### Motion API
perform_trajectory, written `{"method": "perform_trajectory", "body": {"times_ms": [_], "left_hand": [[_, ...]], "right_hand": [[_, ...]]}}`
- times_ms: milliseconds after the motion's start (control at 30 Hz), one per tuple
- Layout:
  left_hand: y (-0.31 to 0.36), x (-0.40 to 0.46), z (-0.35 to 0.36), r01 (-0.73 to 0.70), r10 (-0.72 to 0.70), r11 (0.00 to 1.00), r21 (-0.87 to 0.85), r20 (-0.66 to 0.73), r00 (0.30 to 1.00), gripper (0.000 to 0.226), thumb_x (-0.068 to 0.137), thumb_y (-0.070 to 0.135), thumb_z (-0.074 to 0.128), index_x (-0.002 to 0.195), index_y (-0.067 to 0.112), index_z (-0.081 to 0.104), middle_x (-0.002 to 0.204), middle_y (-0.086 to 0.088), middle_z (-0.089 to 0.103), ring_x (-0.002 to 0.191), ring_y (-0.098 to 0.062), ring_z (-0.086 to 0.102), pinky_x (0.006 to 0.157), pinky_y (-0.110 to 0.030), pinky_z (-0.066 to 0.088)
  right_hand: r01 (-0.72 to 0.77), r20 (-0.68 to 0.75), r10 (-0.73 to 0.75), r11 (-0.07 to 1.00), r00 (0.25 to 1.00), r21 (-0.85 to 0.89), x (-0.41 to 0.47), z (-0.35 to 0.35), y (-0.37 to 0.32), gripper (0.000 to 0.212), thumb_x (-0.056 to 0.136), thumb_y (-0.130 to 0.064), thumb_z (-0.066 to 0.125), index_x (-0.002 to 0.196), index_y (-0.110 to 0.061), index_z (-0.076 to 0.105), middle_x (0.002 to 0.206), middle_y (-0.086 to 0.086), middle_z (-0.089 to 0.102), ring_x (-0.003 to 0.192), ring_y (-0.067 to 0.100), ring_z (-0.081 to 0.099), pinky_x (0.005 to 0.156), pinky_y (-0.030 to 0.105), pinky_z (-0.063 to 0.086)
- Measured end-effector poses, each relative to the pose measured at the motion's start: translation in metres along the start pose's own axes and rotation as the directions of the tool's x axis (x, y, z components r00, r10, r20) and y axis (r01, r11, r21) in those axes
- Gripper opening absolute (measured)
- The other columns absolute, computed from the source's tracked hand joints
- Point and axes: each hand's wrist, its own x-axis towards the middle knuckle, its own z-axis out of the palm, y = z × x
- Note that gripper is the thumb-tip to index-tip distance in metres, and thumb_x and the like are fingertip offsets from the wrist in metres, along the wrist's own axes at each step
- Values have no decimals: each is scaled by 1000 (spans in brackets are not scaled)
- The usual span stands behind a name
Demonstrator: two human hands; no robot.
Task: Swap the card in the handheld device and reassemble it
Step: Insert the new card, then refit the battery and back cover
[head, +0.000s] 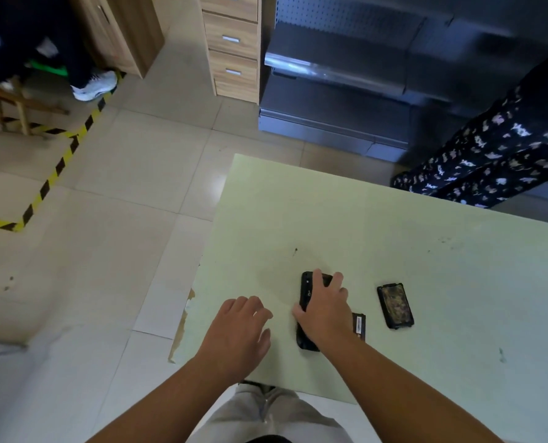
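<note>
Fingers (336,278) of the right hand (325,310) wrap over the device (307,290), clamping it flat on the tabletop (426,251). Left hand (239,327) hovers beside it, fingers apart, holding nothing. Just right lie a card (359,326) and a cover (395,306).

The pale green tabletop (394,251) is looking matt and smooth, chipping raw along its near left edge. The handheld device (307,292) is showing dull black plastic. The floor (122,187) tiles are gleaming glossy, the far drawers (232,49) showing wood grain.
</note>
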Motion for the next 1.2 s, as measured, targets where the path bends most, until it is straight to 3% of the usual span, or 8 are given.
{"method": "perform_trajectory", "body": {"times_ms": [333, 467, 533, 633, 800, 900, 1033, 1200], "left_hand": [[-4, -3, 9, 281, -253, 893, -351, 124, 960, 29, 102, 37, 54, 121, 22, 69, 119, 3, 67, 109, -17, 62, 96, -34, 46], [31, 25, 2, 535, -329, 223, -815, 454, 828, 49, 107, 52, 31, 118, 24, 70, 117, 1, 75, 113, -20, 66, 96, -38, 50], [49, 38, 0, 504, -165, -183, -844, 532, 831, 63, 105, 60, 23, 125, 25, 71, 123, -2, 76, 119, -20, 67, 100, -45, 50], [66, 49, 1, 466, -78, -481, -743, 566, 821, 70, 100, 69, 22, 125, 28, 73, 130, -12, 72, 122, -27, 66, 93, -46, 56], [70, 52, 13, 510, -58, -516, -689, 622, 781, 71, 92, 76, 37, 126, 24, 72, 123, -11, 75, 107, -29, 71, 97, -51, 55], [58, 48, 21, 466, -61, -529, -710, 579, 813, 77, 94, 74, 35, 125, 15, 73, 121, -13, 76, 105, -33, 66, 115, -59, 37], [46, 38, 27, 420, -74, -580, -698, 559, 826, 76, 93, 71, 37, 126, 12, 72, 123, -12, 74, 102, -31, 69, 111, -56, 41], [37, 27, 24, 363, -129, -609, -705, 539, 832, 73, 98, 65, 32, 123, 11, 73, 123, -11, 73, 99, -32, 69, 103, -53, 48]], "right_hand": [[106, -10, -105, 993, 994, 51, -28, -56, -7, 75, 82, -47, 69, 143, -24, 34, 135, 8, 31, 112, 29, 48, 69, 34, 48], [191, -42, -187, 977, 981, 98, -50, -86, -11, 77, 78, -53, 70, 142, -30, 33, 133, 4, 29, 113, 28, 49, 72, 34, 49], [193, -44, -189, 975, 981, 107, -57, -93, -12, 75, 78, -52, 71, 140, -32, 34, 131, 3, 29, 111, 26, 50, 78, 36, 54], [199, -45, -195, 974, 980, 108, -65, -95, -7, 73, 81, -51, 71, 141, -31, 34, 132, 4, 30, 113, 28, 51, 83, 40, 57], [286, -62, -279, 927, 958, 244, -54, -99, 34, 76, 90, -63, 58, 154, -31, 37, 147, -4, 39, 130, 19, 50, 103, 43, 52], [505, -219, -505, 861, 835, -58, -30, -106, 89, 50, 95, -29, 67, 143, -19, 57, 145, -1, 55, 132, 19, 51, 104, 43, 52], [796, 296, -782, 379, 548, -472, -1, -68, 142, 60, 87, 1, 68, 144, -15, 58, 154, 8, 53, 142, 31, 50, 118, 47, 40], [867, 401, -827, 189, 394, -461, 15, -32, 146, 47, 88, -8, 62, 133, -16, 61, 143, 4, 60, 130, 30, 57, 110, 43, 48]]}}
